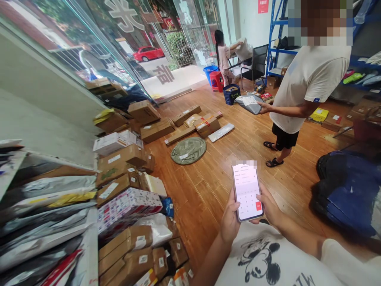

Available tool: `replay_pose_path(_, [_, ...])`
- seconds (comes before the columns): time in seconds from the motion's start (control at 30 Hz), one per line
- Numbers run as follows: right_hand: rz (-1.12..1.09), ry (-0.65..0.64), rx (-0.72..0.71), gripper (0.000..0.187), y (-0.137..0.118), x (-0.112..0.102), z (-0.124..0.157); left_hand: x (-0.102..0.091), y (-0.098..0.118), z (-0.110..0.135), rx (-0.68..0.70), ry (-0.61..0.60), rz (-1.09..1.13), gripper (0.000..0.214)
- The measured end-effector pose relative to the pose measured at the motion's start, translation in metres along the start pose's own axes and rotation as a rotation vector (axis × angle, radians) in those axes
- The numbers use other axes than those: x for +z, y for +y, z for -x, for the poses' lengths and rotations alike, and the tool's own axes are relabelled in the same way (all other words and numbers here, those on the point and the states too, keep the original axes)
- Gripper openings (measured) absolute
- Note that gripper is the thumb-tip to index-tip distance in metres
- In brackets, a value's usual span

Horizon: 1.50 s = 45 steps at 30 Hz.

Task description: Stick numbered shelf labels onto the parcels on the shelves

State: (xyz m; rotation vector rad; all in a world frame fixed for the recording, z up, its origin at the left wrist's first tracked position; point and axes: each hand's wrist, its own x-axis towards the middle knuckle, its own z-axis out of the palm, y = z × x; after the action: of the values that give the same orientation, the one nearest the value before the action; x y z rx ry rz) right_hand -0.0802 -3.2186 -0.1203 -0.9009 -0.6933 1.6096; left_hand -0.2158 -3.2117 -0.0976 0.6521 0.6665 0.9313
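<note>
A smartphone (247,191) with a lit white screen and keypad is held upright in front of my chest. My left hand (229,219) wraps its left edge from behind. Along the phone's right edge sits my right hand (270,204), its thumb near the screen's lower right corner. Both hands are closed around the phone. Below them shows my white T-shirt (268,258) with a cartoon print.
Stacked cardboard boxes (125,159) and plastic mailer bags (44,214) crowd the left side. More parcels (205,124) and a round green bag (188,150) lie on the wooden floor ahead. A person in a white shirt (306,75) stands at right; another person (223,57) works farther back. A dark blue bag (345,190) sits right.
</note>
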Motion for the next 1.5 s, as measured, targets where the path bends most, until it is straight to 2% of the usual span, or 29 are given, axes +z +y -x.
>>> replay_pose_path(0.27, [-0.016,0.026,0.000,0.048,0.001,0.000,-0.002,-0.002,0.001,0.000,-0.007,-0.007,0.015,0.073])
replay_pose_path(0.5, [-0.017,-0.003,-0.023,0.050,0.000,0.003,-0.002,-0.003,0.002,0.000,0.002,-0.004,0.039,0.073])
replay_pose_path(0.83, [0.034,0.058,-0.083,0.054,0.001,0.020,-0.002,-0.002,0.012,0.008,0.066,0.043,0.030,0.073])
replay_pose_path(0.97, [0.044,0.007,-0.072,0.051,-0.004,0.024,-0.002,-0.001,0.015,0.010,0.061,0.022,0.029,0.065])
replay_pose_path(1.27, [0.021,-0.037,-0.065,0.058,-0.003,0.024,-0.003,-0.010,0.011,0.010,0.081,0.058,-0.032,0.062])
replay_pose_path(1.5, [0.009,-0.059,-0.055,0.064,-0.006,0.027,-0.001,-0.007,0.010,0.010,0.066,0.080,-0.023,0.060])
